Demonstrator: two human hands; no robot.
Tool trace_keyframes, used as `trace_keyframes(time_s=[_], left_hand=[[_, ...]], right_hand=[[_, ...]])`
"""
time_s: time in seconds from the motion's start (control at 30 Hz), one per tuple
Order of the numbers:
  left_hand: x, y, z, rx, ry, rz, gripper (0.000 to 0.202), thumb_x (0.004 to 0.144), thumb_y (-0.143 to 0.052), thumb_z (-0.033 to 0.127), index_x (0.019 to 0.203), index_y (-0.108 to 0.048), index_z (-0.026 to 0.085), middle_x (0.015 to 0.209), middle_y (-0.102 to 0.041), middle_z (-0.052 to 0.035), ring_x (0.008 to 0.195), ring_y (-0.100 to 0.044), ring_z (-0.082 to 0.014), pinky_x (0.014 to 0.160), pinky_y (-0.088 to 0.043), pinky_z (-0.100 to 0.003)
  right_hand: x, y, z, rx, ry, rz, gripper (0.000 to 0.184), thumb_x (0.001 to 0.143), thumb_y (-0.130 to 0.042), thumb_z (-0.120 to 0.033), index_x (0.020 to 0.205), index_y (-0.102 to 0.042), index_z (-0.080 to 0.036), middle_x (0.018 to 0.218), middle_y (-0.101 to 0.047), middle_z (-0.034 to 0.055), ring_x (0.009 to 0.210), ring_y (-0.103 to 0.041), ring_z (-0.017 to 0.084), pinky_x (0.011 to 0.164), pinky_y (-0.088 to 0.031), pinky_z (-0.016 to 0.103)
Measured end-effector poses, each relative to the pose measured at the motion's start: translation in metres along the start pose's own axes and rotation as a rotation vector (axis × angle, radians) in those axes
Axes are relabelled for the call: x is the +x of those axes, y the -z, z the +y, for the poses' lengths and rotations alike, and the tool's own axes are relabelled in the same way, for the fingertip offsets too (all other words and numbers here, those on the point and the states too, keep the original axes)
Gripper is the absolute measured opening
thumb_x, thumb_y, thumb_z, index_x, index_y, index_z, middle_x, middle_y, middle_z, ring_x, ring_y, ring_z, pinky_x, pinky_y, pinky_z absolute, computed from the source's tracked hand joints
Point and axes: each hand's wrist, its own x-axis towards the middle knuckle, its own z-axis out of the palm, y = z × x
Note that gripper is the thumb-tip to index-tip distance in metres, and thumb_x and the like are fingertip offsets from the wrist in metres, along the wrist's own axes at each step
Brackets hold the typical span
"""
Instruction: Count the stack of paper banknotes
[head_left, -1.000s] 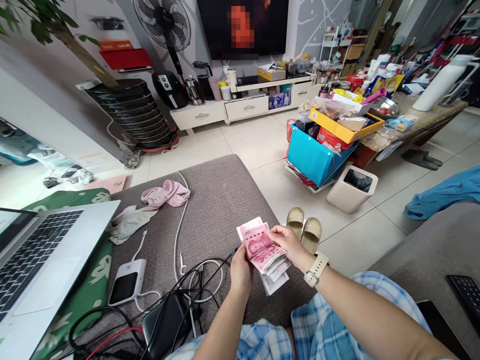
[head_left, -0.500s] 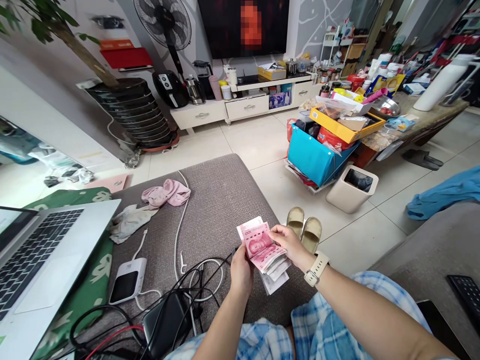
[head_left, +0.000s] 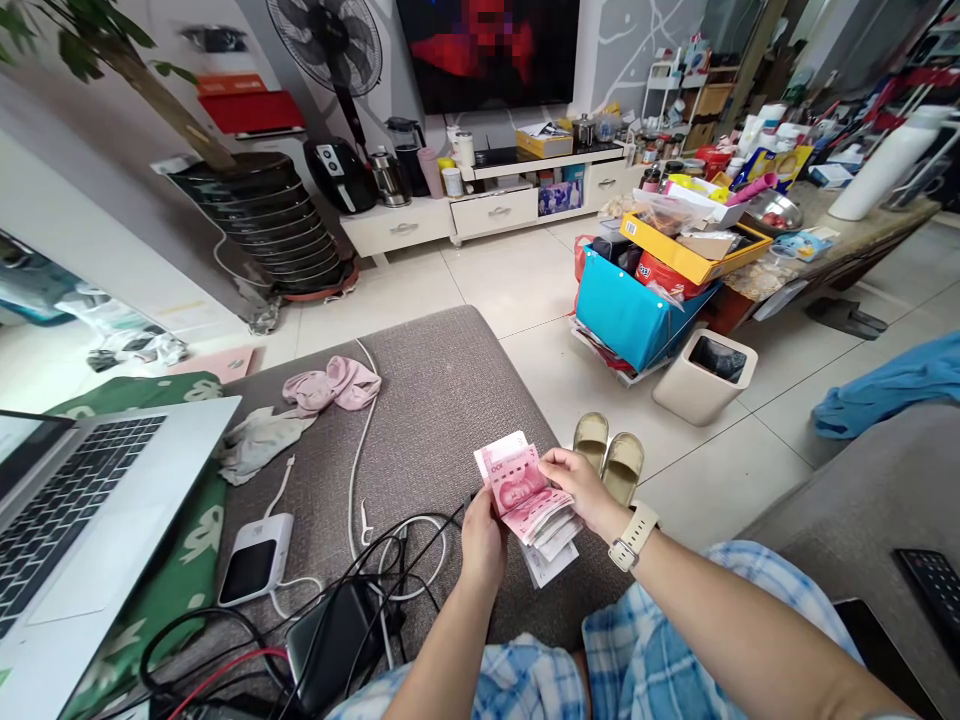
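Observation:
A stack of pink banknotes [head_left: 536, 512] is held between my two hands above the grey sofa seat. The notes are bent over, with the 100 mark showing on the uppermost one and paler edges fanned out below. My left hand [head_left: 482, 535] is closed on the stack's left side, thumb on top. At the upper right edge, my right hand [head_left: 581, 488] pinches a note between thumb and fingers. A cream-strapped watch [head_left: 634, 537] sits on my right wrist. The fingers beneath the notes are hidden.
Left on the sofa [head_left: 442, 400] are a laptop [head_left: 112, 520], a white power bank [head_left: 257, 560], tangled cables and a pink cloth [head_left: 332, 385]. Slippers [head_left: 622, 466] and a bin [head_left: 705, 375] stand on the floor beside a full blue box [head_left: 637, 310]. A remote [head_left: 930, 590] lies at right.
Both hands and the banknotes stay almost where they were. The picture on the television has changed.

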Motion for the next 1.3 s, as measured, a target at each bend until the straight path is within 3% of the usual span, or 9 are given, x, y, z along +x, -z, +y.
trace_keyframes(time_s=[0.13, 0.33, 0.57, 0.77, 0.97, 1.3], left_hand=[[0.001, 0.001, -0.002, 0.003, -0.001, -0.007, 0.022, 0.074, -0.061, 0.03, 0.083, -0.074, 0.015, 0.085, -0.076, -0.007, 0.083, -0.068, -0.0232, 0.077, -0.052, -0.032], [0.001, 0.0, -0.003, -0.062, 0.026, -0.068, 0.037, 0.077, -0.065, 0.037, 0.1, -0.072, 0.008, 0.105, -0.074, -0.016, 0.099, -0.07, -0.03, 0.093, -0.05, -0.041], [-0.001, -0.002, 0.0, -0.087, 0.06, -0.052, 0.036, 0.074, -0.07, 0.035, 0.099, -0.072, 0.009, 0.098, -0.076, -0.0144, 0.092, -0.071, -0.0286, 0.087, -0.052, -0.04], [-0.004, -0.005, 0.004, -0.072, 0.069, -0.022, 0.037, 0.068, -0.073, 0.032, 0.098, -0.072, 0.011, 0.092, -0.076, -0.012, 0.089, -0.071, -0.0294, 0.083, -0.052, -0.04], [-0.003, -0.003, 0.002, -0.072, 0.068, -0.03, 0.033, 0.07, -0.072, 0.031, 0.096, -0.072, 0.011, 0.095, -0.076, -0.0123, 0.091, -0.071, -0.0286, 0.086, -0.051, -0.04], [0.006, 0.005, -0.009, -0.101, 0.061, -0.013, 0.039, 0.078, -0.066, 0.039, 0.101, -0.072, 0.009, 0.102, -0.075, -0.0147, 0.094, -0.071, -0.0284, 0.088, -0.052, -0.041]], right_hand=[[0.0, 0.0, 0.003, 0.001, 0.009, 0.025, 0.032, 0.082, -0.065, -0.049, 0.072, -0.059, -0.02, 0.07, -0.058, -0.001, 0.066, -0.053, 0.016, 0.063, -0.039, 0.029], [0.0, -0.002, 0.002, 0.112, 0.005, -0.033, 0.037, 0.086, -0.059, -0.053, 0.07, -0.056, -0.02, 0.055, -0.055, -0.0024, 0.053, -0.049, 0.014, 0.059, -0.037, 0.029], [0.004, 0.001, 0.005, -0.04, -0.004, 0.048, 0.026, 0.076, -0.07, -0.041, 0.074, -0.053, -0.021, 0.063, -0.051, -0.0048, 0.058, -0.047, 0.014, 0.059, -0.035, 0.028], [0.007, 0.001, 0.009, -0.083, 0.027, 0.093, 0.021, 0.074, -0.07, -0.036, 0.08, -0.056, -0.021, 0.077, -0.056, -0.0019, 0.075, -0.053, 0.017, 0.071, -0.04, 0.03], [0.003, -0.001, 0.002, -0.09, 0.042, 0.015, 0.022, 0.079, -0.064, -0.037, 0.069, -0.056, -0.019, 0.069, -0.053, -0.0016, 0.068, -0.049, 0.017, 0.065, -0.036, 0.029], [0.002, -0.002, 0.0, -0.046, 0.033, 0.026, 0.023, 0.078, -0.066, -0.038, 0.069, -0.057, -0.019, 0.067, -0.053, -0.0023, 0.065, -0.049, 0.015, 0.063, -0.036, 0.028]])
